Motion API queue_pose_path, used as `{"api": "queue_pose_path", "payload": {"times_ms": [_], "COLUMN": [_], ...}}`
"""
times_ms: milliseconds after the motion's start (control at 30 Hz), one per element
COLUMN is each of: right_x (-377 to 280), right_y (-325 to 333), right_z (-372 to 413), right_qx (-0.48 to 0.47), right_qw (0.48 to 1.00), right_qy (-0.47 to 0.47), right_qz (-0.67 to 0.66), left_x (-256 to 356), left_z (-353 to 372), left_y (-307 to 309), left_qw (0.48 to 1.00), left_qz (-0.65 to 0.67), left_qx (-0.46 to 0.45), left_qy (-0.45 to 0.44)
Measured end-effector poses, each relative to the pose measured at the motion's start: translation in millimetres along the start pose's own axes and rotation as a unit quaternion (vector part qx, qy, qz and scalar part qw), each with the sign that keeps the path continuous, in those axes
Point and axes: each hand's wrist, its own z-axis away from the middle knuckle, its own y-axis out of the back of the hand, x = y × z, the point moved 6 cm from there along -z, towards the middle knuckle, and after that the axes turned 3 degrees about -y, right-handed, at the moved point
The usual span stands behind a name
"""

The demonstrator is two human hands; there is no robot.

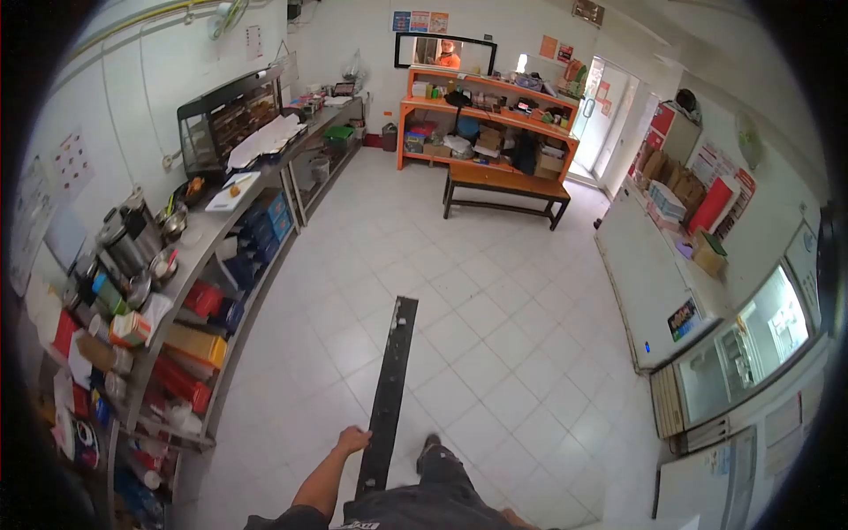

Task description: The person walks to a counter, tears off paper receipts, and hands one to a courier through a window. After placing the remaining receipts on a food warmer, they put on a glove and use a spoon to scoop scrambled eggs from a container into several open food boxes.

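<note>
My left hand (pixel 355 439) is closed on the left edge of a long, flat black board (pixel 389 389). The board slants away from my body over the tiled floor, its far end marked with pale, whitish patches. Its near end passes beside my dark shirt. Only a small part of my right hand or forearm (pixel 512 519) shows at the bottom edge, beside my leg; its fingers are hidden. One dark shoe (pixel 431 440) stands on the floor to the right of the board.
A metal counter (pixel 199 252) with pots, bowls and a glass display case (pixel 234 115) runs along the left. Ahead are an orange shelf unit (pixel 490 110) and a wooden bench (pixel 506 187). A white chest freezer (pixel 654 274) and a glass-door fridge (pixel 751 344) line the right.
</note>
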Motion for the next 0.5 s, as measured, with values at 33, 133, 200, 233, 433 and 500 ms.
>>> {"api": "queue_pose_path", "payload": {"times_ms": [33,133,200,233,433,500], "right_x": [-38.3,-152.9,-229.5,-265.5,-545.9,-637.7], "right_y": [15.2,77.6,122.6,143.5,266.3,324.0], "right_z": [8.8,-33.1,-66.5,-87.9,-272.6,-351.6], "right_qx": [0.016,0.030,0.033,0.034,0.075,0.074], "right_qw": [0.998,0.997,0.998,0.998,0.855,0.958], "right_qy": [-0.052,-0.043,-0.016,0.008,0.252,0.236], "right_qz": [-0.029,-0.054,-0.054,-0.048,0.447,0.145], "left_x": [31.8,143.8,155.5,147.6,135.5,240.2], "left_z": [-52.8,-129.5,-194.0,-221.2,-322.2,-325.2], "left_y": [17.5,81.7,90.1,88.5,54.7,124.0], "left_qw": [0.997,0.977,0.985,0.991,0.909,0.816], "left_qz": [0.043,0.200,0.164,0.126,0.367,0.523], "left_qx": [0.050,0.050,0.045,0.042,-0.140,-0.167], "left_qy": [-0.036,-0.049,-0.019,0.008,0.135,0.183]}}
